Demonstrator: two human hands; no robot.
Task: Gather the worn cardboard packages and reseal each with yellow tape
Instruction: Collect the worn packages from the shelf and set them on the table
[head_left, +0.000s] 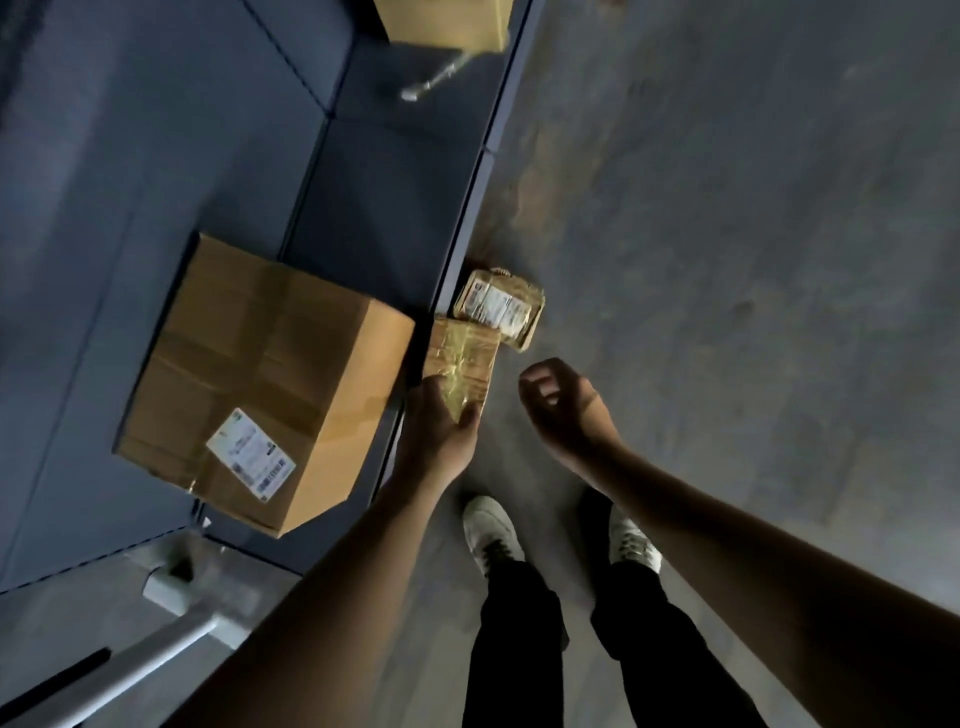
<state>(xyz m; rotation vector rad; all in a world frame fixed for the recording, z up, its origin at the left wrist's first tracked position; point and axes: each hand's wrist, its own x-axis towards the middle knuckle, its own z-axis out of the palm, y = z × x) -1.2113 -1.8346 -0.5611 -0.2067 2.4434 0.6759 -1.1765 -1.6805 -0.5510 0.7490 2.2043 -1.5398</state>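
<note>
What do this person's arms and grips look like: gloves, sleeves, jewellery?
No gloves: the left grip and right grip are uncovered. Both forearms are uncovered too, with no sleeve in view. No watch, ring or band shows. Lower down: black trousers, white laced shoes.

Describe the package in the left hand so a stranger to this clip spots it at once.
Start at the big box on the dark platform. Just right of it, past the platform's edge, the left hand grips a small package. Glossy yellow tape covers it; the labelled package beside it shows a white sticker instead.
</note>
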